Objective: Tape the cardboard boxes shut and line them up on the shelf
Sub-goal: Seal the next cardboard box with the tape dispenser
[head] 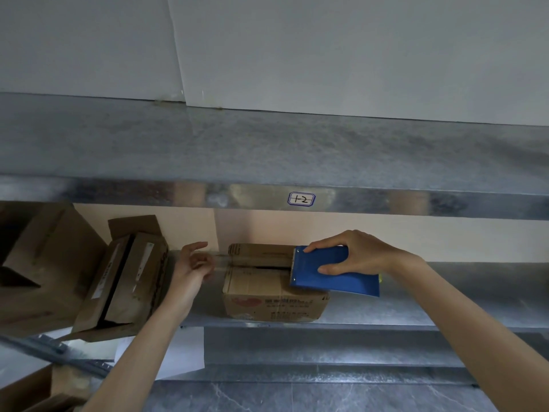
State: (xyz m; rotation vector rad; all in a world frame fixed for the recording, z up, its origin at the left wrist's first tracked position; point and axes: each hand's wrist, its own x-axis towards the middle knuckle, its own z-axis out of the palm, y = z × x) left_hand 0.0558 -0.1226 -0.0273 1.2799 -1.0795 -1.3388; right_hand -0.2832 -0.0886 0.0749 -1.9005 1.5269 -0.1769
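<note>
dim, soft blur, edges perhaps fisheye-bent

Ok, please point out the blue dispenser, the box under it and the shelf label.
dispenser (pixel 341 282), head view, blue flat side.
box (pixel 258 281), head view, near top flap.
label (pixel 301 199), head view, its middle.

A plain brown rectangular cardboard box (pixel 267 288) with a red printed mark on its front sits beneath a solid blue flat plastic tape dispenser (pixel 332 273), on a mottled grey metal shelf (pixel 416 304).
</note>
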